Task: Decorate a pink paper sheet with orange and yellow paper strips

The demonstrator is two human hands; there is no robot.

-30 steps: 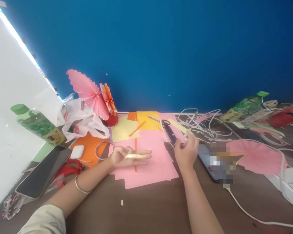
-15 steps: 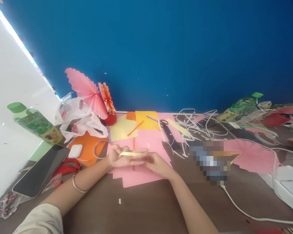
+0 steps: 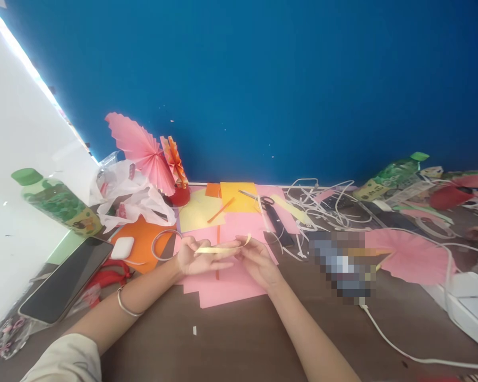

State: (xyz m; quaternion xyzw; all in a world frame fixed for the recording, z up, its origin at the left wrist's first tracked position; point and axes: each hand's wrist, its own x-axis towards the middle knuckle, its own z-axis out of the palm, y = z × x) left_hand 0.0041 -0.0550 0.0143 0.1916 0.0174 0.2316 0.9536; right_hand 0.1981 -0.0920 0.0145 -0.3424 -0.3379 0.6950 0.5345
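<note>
Right hand (image 3: 258, 261) now back from scissors (image 3: 274, 216), meeting left hand (image 3: 197, 255) at frame centre. Hands together, both pinching pale yellow paper strip (image 3: 223, 248) above pink paper sheets (image 3: 227, 284). Strip's long axis runs left-right, right end curling upward past right fingertips.

no legible txt, green bottle (image 3: 59, 204) label too blurred to read
</note>
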